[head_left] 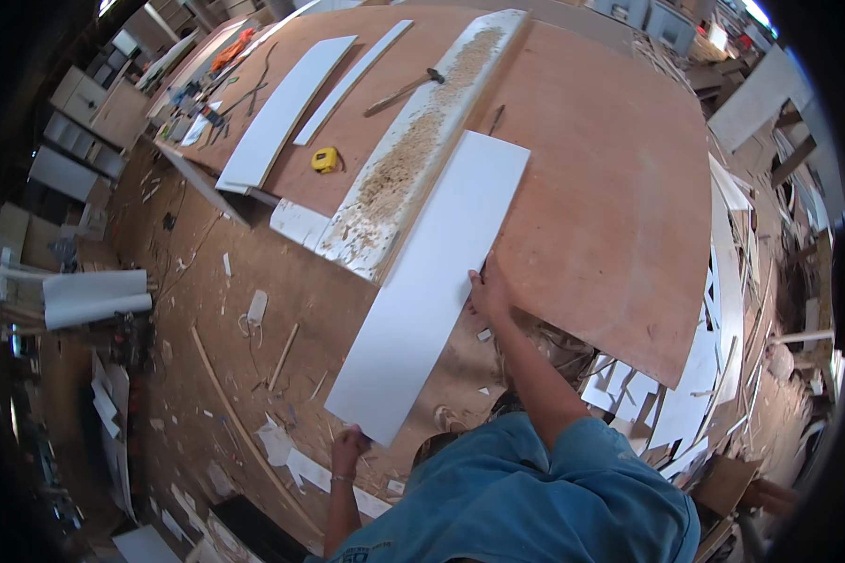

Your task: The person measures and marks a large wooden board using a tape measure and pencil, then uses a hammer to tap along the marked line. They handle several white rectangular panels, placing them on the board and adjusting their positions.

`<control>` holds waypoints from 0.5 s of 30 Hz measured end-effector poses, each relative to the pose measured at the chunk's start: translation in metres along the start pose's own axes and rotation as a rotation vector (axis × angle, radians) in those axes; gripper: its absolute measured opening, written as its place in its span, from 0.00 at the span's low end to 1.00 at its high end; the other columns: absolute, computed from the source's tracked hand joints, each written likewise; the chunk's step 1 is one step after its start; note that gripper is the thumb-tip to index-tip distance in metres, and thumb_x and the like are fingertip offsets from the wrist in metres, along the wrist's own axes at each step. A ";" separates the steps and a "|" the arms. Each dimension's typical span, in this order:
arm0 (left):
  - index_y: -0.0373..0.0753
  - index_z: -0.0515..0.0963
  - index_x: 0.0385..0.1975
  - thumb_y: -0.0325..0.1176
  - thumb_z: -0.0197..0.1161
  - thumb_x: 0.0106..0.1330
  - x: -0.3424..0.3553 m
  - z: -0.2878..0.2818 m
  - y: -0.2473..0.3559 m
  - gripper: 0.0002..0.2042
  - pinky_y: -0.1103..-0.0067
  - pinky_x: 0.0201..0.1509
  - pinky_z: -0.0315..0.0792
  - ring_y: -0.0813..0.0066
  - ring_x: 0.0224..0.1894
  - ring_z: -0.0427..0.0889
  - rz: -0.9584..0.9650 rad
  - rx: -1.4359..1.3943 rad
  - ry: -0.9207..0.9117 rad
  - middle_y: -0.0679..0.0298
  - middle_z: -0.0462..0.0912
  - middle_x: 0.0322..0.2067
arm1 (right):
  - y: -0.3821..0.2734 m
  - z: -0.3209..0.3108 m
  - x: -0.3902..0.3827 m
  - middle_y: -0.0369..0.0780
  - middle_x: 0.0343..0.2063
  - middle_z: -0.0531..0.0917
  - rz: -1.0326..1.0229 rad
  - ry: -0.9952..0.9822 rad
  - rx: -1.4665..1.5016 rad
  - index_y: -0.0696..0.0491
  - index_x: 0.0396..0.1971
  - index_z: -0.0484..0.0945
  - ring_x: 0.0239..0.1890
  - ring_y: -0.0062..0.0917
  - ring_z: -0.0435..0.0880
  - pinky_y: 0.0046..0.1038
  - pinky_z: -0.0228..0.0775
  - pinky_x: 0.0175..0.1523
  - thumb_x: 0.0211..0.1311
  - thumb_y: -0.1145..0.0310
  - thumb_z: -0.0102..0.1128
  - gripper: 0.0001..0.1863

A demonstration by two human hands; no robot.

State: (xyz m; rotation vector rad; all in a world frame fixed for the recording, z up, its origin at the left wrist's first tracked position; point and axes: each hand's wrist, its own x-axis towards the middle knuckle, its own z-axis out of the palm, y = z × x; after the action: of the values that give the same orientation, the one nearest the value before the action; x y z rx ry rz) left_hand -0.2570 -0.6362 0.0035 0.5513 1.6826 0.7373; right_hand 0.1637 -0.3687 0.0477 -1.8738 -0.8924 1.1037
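Observation:
A long white board slants from the tabletop toward me, its near end sticking out past the table edge over the floor. My left hand is closed on the near end by its left corner. Partway along the right edge, my right hand grips the same board, thumb on top and the other fingers mostly hidden. The board's far left side lies along a raised white strip covered with sawdust. On that strip's far part rests the head of a hammer.
A brown worktable spreads ahead. On it lie a yellow tape measure, a wide white panel, a narrow white strip and several tools at far left. Wood sticks and scraps litter the floor; offcuts are piled at right.

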 end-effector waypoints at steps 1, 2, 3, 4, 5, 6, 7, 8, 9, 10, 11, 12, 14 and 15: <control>0.32 0.79 0.39 0.46 0.59 0.78 -0.012 0.011 0.010 0.19 0.70 0.41 0.84 0.69 0.34 0.88 -0.052 0.149 -0.031 0.58 0.87 0.32 | -0.005 -0.004 0.002 0.47 0.28 0.83 0.027 0.005 0.029 0.49 0.80 0.48 0.14 0.26 0.79 0.31 0.75 0.18 0.76 0.68 0.56 0.38; 0.32 0.79 0.38 0.46 0.59 0.78 -0.022 0.022 0.020 0.19 0.71 0.40 0.83 0.69 0.33 0.88 -0.050 0.166 -0.047 0.57 0.87 0.32 | -0.011 -0.005 0.002 0.48 0.30 0.83 0.053 0.001 0.056 0.50 0.80 0.49 0.13 0.27 0.79 0.32 0.75 0.18 0.76 0.68 0.57 0.38; 0.32 0.79 0.37 0.46 0.58 0.78 -0.030 0.034 0.029 0.20 0.72 0.39 0.83 0.69 0.32 0.88 -0.048 0.182 -0.060 0.57 0.87 0.31 | -0.012 -0.007 0.004 0.49 0.32 0.84 0.078 -0.006 0.082 0.51 0.79 0.50 0.13 0.28 0.79 0.33 0.74 0.17 0.76 0.68 0.57 0.38; 0.32 0.80 0.36 0.47 0.58 0.78 -0.031 0.042 0.037 0.20 0.72 0.38 0.83 0.69 0.31 0.87 -0.040 0.193 -0.073 0.57 0.87 0.31 | -0.009 -0.011 0.011 0.49 0.32 0.84 0.056 0.013 0.080 0.51 0.79 0.50 0.13 0.28 0.79 0.33 0.74 0.17 0.76 0.68 0.57 0.38; 0.32 0.80 0.35 0.47 0.57 0.79 -0.026 0.045 0.039 0.20 0.73 0.37 0.82 0.70 0.31 0.87 -0.048 0.212 -0.104 0.57 0.87 0.31 | -0.005 -0.012 0.019 0.49 0.33 0.84 0.034 0.031 0.077 0.51 0.79 0.50 0.13 0.28 0.79 0.33 0.74 0.17 0.76 0.68 0.57 0.38; 0.32 0.80 0.35 0.47 0.57 0.79 -0.019 0.047 0.039 0.20 0.73 0.36 0.81 0.70 0.31 0.87 -0.056 0.230 -0.134 0.56 0.87 0.31 | -0.001 -0.014 0.026 0.49 0.33 0.84 0.013 0.048 0.073 0.51 0.79 0.51 0.13 0.28 0.79 0.33 0.74 0.17 0.76 0.68 0.57 0.38; 0.32 0.79 0.35 0.46 0.56 0.79 -0.015 0.047 0.039 0.20 0.74 0.35 0.81 0.70 0.31 0.87 -0.060 0.242 -0.155 0.56 0.87 0.31 | -0.006 -0.016 0.029 0.48 0.32 0.84 0.025 0.043 0.081 0.50 0.79 0.51 0.14 0.27 0.79 0.32 0.74 0.17 0.76 0.67 0.56 0.37; 0.33 0.79 0.34 0.46 0.56 0.79 -0.012 0.047 0.040 0.20 0.75 0.34 0.80 0.71 0.30 0.86 -0.030 0.312 -0.148 0.57 0.86 0.29 | -0.011 -0.018 0.032 0.47 0.30 0.84 0.038 0.038 0.089 0.48 0.79 0.51 0.14 0.26 0.79 0.31 0.74 0.18 0.77 0.67 0.56 0.37; 0.33 0.79 0.34 0.46 0.55 0.79 -0.010 0.046 0.040 0.20 0.76 0.33 0.79 0.72 0.29 0.85 0.000 0.382 -0.142 0.58 0.85 0.28 | -0.015 -0.019 0.034 0.46 0.28 0.84 0.052 0.034 0.097 0.47 0.79 0.51 0.15 0.25 0.79 0.30 0.74 0.18 0.78 0.67 0.55 0.36; 0.34 0.79 0.33 0.46 0.55 0.80 -0.007 0.051 0.047 0.20 0.77 0.32 0.78 0.74 0.28 0.84 0.033 0.454 -0.144 0.59 0.85 0.27 | -0.014 -0.021 0.041 0.46 0.29 0.84 0.048 0.038 0.093 0.47 0.79 0.51 0.15 0.25 0.79 0.30 0.74 0.18 0.78 0.67 0.55 0.36; 0.34 0.79 0.32 0.46 0.55 0.80 -0.006 0.057 0.053 0.20 0.77 0.31 0.76 0.75 0.26 0.82 0.040 0.433 -0.136 0.61 0.83 0.26 | -0.012 -0.023 0.047 0.47 0.30 0.85 0.045 0.043 0.090 0.47 0.80 0.51 0.15 0.25 0.79 0.30 0.74 0.18 0.78 0.67 0.55 0.36; 0.34 0.78 0.31 0.46 0.54 0.80 -0.009 0.064 0.056 0.21 0.78 0.30 0.74 0.76 0.25 0.79 0.046 0.412 -0.129 0.63 0.81 0.24 | -0.009 -0.025 0.052 0.47 0.31 0.85 0.043 0.049 0.087 0.47 0.80 0.51 0.15 0.25 0.80 0.30 0.73 0.18 0.78 0.67 0.55 0.36; 0.35 0.78 0.30 0.46 0.54 0.80 -0.007 0.078 0.064 0.21 0.79 0.28 0.71 0.79 0.23 0.76 0.068 0.374 -0.102 0.66 0.78 0.21 | -0.022 -0.030 0.058 0.47 0.32 0.86 0.054 0.035 0.101 0.46 0.80 0.51 0.15 0.25 0.80 0.30 0.73 0.17 0.78 0.67 0.54 0.36; 0.35 0.78 0.29 0.46 0.53 0.80 -0.005 0.082 0.063 0.21 0.79 0.27 0.70 0.80 0.22 0.74 0.082 0.357 -0.086 0.67 0.76 0.20 | -0.028 -0.032 0.062 0.47 0.33 0.86 0.060 0.028 0.107 0.46 0.80 0.51 0.15 0.25 0.80 0.30 0.73 0.17 0.78 0.67 0.54 0.36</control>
State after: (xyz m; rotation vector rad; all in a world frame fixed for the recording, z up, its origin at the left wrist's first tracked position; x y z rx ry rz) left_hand -0.1776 -0.5815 0.0411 0.8929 1.7280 0.4635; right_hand 0.2107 -0.3116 0.0599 -1.8333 -0.7510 1.1368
